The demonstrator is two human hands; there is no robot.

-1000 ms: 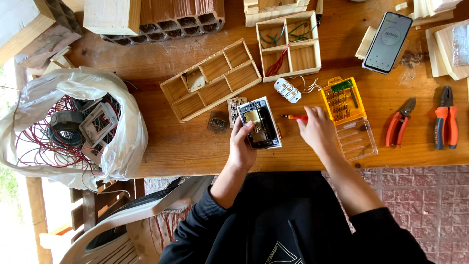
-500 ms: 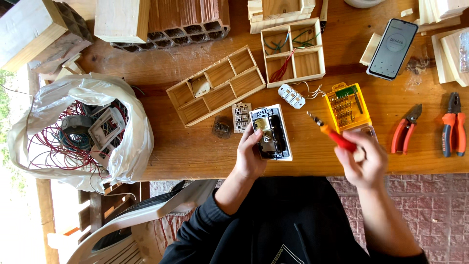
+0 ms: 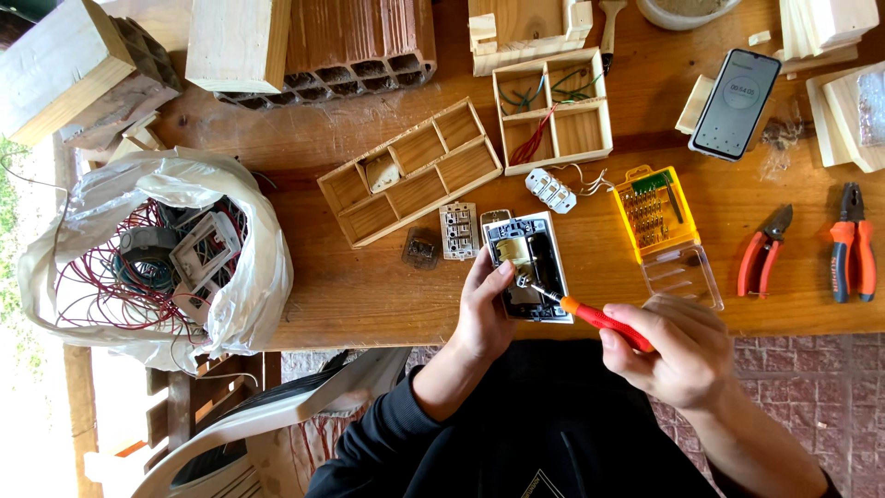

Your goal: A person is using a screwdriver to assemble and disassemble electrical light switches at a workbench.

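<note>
My left hand (image 3: 484,309) grips the left edge of a white wall-switch frame (image 3: 532,266) with black and brass parts inside, lying at the near edge of the wooden table (image 3: 369,286). My right hand (image 3: 678,350) holds a small red-handled screwdriver (image 3: 590,315); its metal tip rests on the inside of the switch frame. A loose white switch module (image 3: 458,231) and a small clear part (image 3: 421,248) lie just left of the frame. An open yellow bit case (image 3: 656,214) lies to the right.
A white plastic bag (image 3: 138,267) of red wires and switch frames sits at left. Two wooden compartment trays (image 3: 412,172) (image 3: 551,112), a white connector with wires (image 3: 550,191), a phone (image 3: 736,90), red cutters (image 3: 761,251), orange pliers (image 3: 853,244), bricks and wood blocks (image 3: 313,41) lie behind.
My right hand took the red screwdriver from the table by the bit case, drew back toward me, then brought its tip onto the switch frame. My left hand kept holding the frame.
</note>
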